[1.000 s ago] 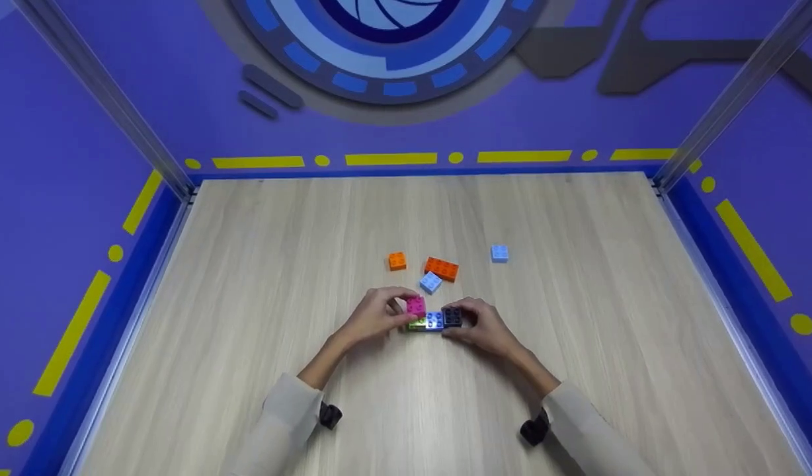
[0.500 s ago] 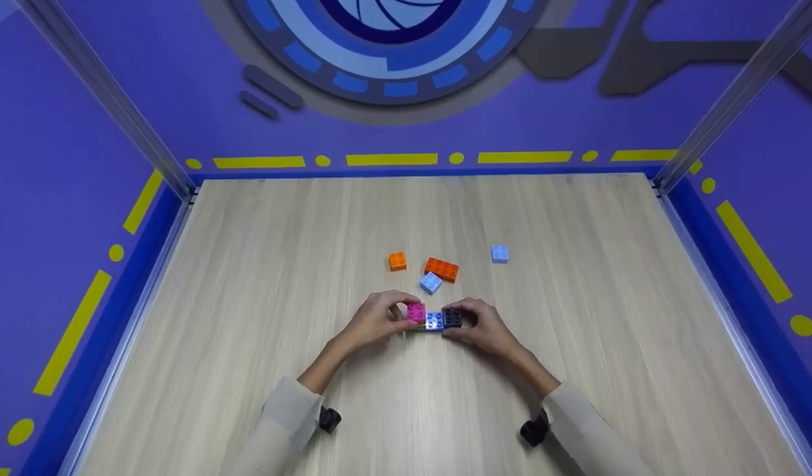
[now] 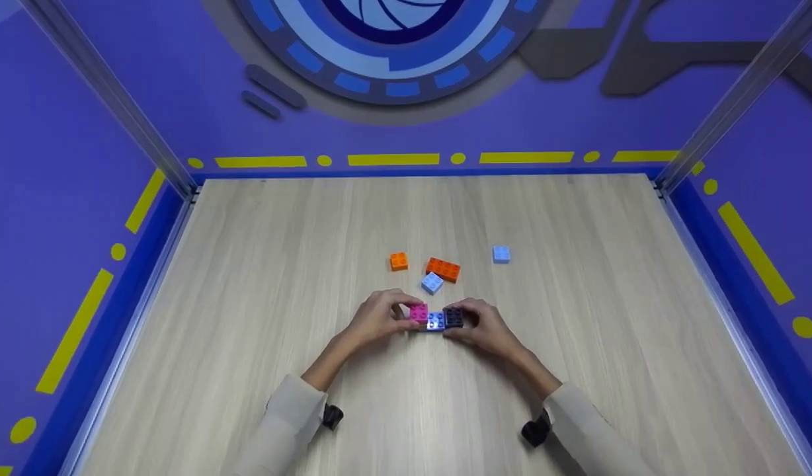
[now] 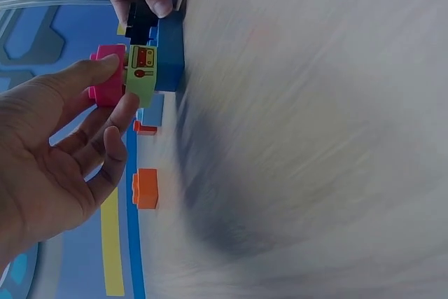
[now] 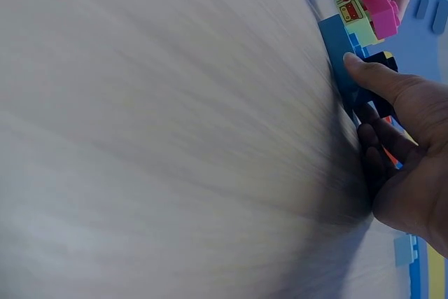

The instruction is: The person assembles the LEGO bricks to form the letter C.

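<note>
Left fingers pinch pink brick over green brick; right fingers grip black brick at the blue base's other end.
Left to right: left hand, thumb and finger closed on pink brick; green brick just under the fingertips, red-and-yellow print on its side, any lettering too small to read, mostly hidden from head view, full seating of pink unclear; blue base between both hands; black brick, partly covered by right hand. Beyond fingertips: orange brick, red-orange brick partly hidden by light-blue brick. Sleeves cut off at bottom edge.
</note>
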The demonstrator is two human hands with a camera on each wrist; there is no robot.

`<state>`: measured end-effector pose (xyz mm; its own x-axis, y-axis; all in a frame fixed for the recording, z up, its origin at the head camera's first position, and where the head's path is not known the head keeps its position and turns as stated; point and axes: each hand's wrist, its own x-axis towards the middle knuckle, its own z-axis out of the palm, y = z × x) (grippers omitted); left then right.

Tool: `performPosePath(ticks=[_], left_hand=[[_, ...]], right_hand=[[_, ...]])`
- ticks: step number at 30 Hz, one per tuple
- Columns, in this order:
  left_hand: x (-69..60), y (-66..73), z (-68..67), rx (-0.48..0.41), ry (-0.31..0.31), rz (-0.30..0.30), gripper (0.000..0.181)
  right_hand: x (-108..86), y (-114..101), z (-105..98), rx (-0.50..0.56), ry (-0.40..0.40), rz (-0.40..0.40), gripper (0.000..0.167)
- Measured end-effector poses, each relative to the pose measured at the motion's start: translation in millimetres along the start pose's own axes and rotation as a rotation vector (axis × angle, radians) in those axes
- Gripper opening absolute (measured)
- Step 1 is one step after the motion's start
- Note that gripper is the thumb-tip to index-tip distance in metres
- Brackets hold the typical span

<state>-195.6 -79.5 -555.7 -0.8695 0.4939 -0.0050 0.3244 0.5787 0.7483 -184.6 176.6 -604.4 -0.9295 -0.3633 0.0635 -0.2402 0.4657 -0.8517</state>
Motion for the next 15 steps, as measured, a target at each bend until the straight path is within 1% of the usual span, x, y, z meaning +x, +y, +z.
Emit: performPosePath(ticks=[2, 6, 13, 15], left_hand=[[1.2, 0.0, 0.0, 0.007, -0.005, -0.007, 0.035], [2.8, 0.7, 0.1, 0.051, 0.0, 0.006, 0.035], [3.2, 2.1, 2.3, 0.176, 0.042, 0.019, 0.035], [2.8, 2.4, 3.1, 0.191, 0.054, 0.019, 0.035]], right_hand=[[0.5, 0.8, -0.4, 0.004, 0.0, -0.001, 0.042], [1.2, 1.9, -1.3, 0.015, 0.006, -0.01, 0.042], [0.6, 1.3, -0.4, 0.02, -0.004, -0.008, 0.043], [0.1, 0.4, 0.4, 0.014, -0.006, -0.001, 0.043]])
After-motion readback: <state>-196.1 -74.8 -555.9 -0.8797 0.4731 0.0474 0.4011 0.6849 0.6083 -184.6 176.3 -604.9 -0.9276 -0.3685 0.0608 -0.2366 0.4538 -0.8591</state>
